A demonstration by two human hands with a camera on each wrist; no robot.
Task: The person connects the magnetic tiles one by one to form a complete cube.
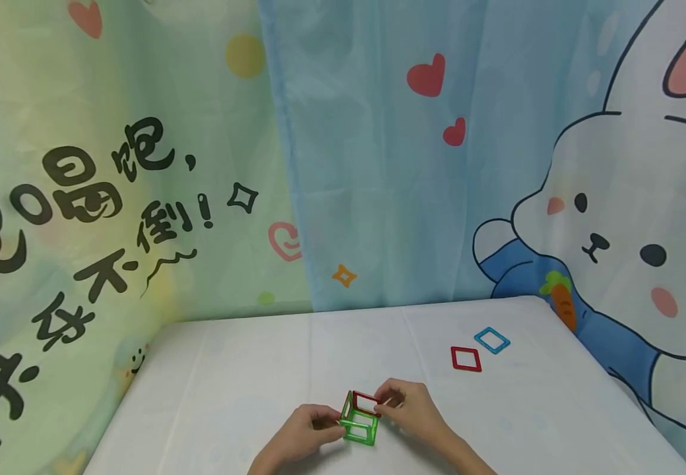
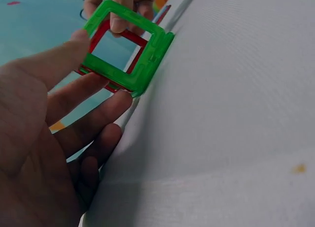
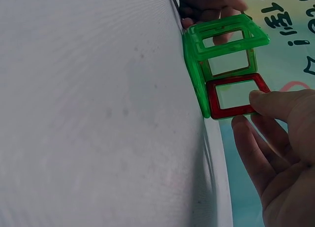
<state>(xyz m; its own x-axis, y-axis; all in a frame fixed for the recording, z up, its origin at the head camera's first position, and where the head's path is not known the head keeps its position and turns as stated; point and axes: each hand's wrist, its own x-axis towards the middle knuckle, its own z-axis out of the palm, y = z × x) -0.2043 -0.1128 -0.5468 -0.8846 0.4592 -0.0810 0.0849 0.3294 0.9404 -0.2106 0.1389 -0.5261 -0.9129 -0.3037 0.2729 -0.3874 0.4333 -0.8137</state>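
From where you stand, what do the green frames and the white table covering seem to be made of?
The green frames look like glossy, translucent plastic: light glints along their bars. The white table covering seems a matte fabric, judging by its creases and fine surface texture, though a coated sheet is possible.

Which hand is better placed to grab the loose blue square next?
Right hand, likely: the blue square lies on its side of the table, farther from the left hand. The right would first have to release the red square it pinches.
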